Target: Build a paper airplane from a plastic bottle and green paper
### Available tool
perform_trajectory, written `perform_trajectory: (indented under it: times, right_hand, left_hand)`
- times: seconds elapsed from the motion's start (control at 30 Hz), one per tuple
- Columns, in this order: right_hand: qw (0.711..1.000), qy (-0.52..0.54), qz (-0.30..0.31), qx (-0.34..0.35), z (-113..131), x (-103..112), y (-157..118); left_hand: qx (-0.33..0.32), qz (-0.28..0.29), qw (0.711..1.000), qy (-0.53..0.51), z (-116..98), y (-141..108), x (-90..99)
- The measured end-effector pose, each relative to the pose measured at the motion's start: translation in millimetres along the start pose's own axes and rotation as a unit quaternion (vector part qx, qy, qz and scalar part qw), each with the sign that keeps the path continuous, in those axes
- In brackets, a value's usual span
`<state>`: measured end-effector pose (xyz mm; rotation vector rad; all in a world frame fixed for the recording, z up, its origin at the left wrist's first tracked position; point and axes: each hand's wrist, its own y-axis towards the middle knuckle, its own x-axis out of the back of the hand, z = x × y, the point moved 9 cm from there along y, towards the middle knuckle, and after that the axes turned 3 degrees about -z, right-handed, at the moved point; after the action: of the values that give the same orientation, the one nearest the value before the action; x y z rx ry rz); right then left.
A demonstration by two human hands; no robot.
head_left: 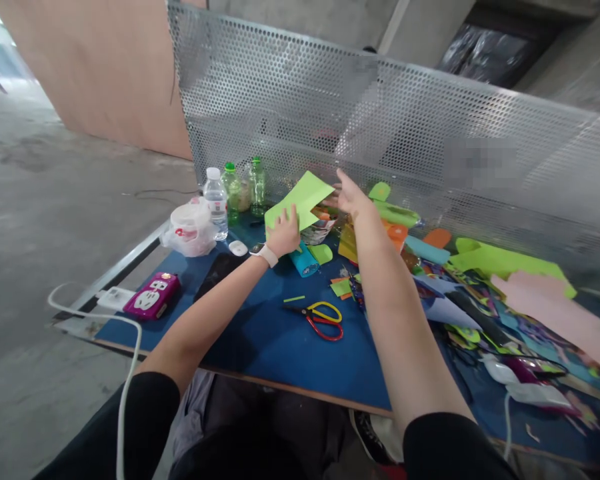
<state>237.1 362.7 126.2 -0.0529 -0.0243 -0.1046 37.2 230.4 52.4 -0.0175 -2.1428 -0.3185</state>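
Observation:
A light green paper sheet (pixel 300 199) with a notched edge is held up over the back of the blue table by my left hand (pixel 284 233), whose fingers lie across its lower left part. Just right of the sheet is my right hand (pixel 349 195), its fingers spread and nothing visible in it. Below my left hand lies a blue paper roll (pixel 305 261) beside a rounded green piece (pixel 322 253). Scissors with one yellow and one red handle (pixel 325 320) rest on the table, near a thin green strip (pixel 294 299).
Bottles (pixel 216 205) and a bagged white tub (pixel 187 228) stand at the back left. A purple power strip (pixel 153 295) with a white cable sits at the left. Coloured paper (pixel 520 260) is heaped at the right. A perforated metal panel (pixel 280 93) borders the back.

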Motion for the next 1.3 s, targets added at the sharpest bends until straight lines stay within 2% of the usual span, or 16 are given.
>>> perform_trajectory:
  times: [0.1, 0.17, 0.23, 0.33, 0.47, 0.57, 0.67, 0.77, 0.83, 0.9, 1.03, 1.07, 1.13, 1.23, 1.3]
  right_hand:
    - [0.998, 0.013, 0.051, -0.024, -5, -8, -9]
    - [0.994, 0.011, 0.106, 0.007, 0, -21, -15]
    - [0.99, 0.008, 0.134, 0.053, 8, -31, -21]
    - [0.99, 0.012, 0.109, 0.086, 15, -34, -23]
    - [0.993, -0.059, 0.034, 0.096, 13, -17, -35]
    - [0.966, -0.173, 0.011, 0.192, 20, -7, -77]
    - [0.927, -0.232, 0.07, 0.287, 22, -13, -149]
    - [0.869, -0.305, 0.124, 0.37, 17, -21, -230]
    - [0.84, -0.361, 0.154, 0.375, 3, -24, -270]
    - [0.819, -0.403, 0.193, 0.36, -20, -24, -293]
    - [0.768, -0.437, 0.318, 0.344, -86, -25, -308]
    - [0.764, -0.437, 0.328, 0.343, -101, -22, -305]
    - [0.777, -0.425, 0.316, 0.339, -124, -15, -295]
    - [0.798, -0.402, 0.299, 0.337, -147, -10, -287]
    - [0.801, -0.399, 0.299, 0.333, -158, -13, -288]
  left_hand:
    - [0.009, -0.062, 0.998, -0.007, 10, 5, 16.4]
    - [-0.017, -0.12, 0.993, -0.015, 12, 8, 34.6]
    - [-0.058, -0.154, 0.986, -0.002, 10, 8, 47.7]
    - [-0.077, -0.132, 0.987, 0.051, 15, 7, 46.7]
    - [-0.02, -0.045, 0.996, 0.076, 39, 12, 24.3]
    - [0.015, -0.007, 1.0, 0.001, 52, 19, 12.4]
    - [0.031, 0.01, 0.996, -0.081, 56, 24, 9.4]
    - [0.04, 0.007, 0.993, -0.112, 60, 26, 14.5]
    - [0.03, -0.009, 0.992, -0.122, 61, 28, 20.8]
    - [0.005, -0.024, 0.99, -0.142, 59, 31, 25.6]
    - [-0.006, -0.069, 0.987, -0.144, 62, 36, 31.7]
    - [-0.026, -0.083, 0.987, -0.138, 61, 34, 33.4]
    - [-0.086, -0.117, 0.982, -0.117, 55, 19, 38.3]
    - [-0.163, -0.158, 0.972, -0.06, 43, -25, 43.4]
    - [-0.188, -0.143, 0.972, -0.017, 35, -57, 38.8]
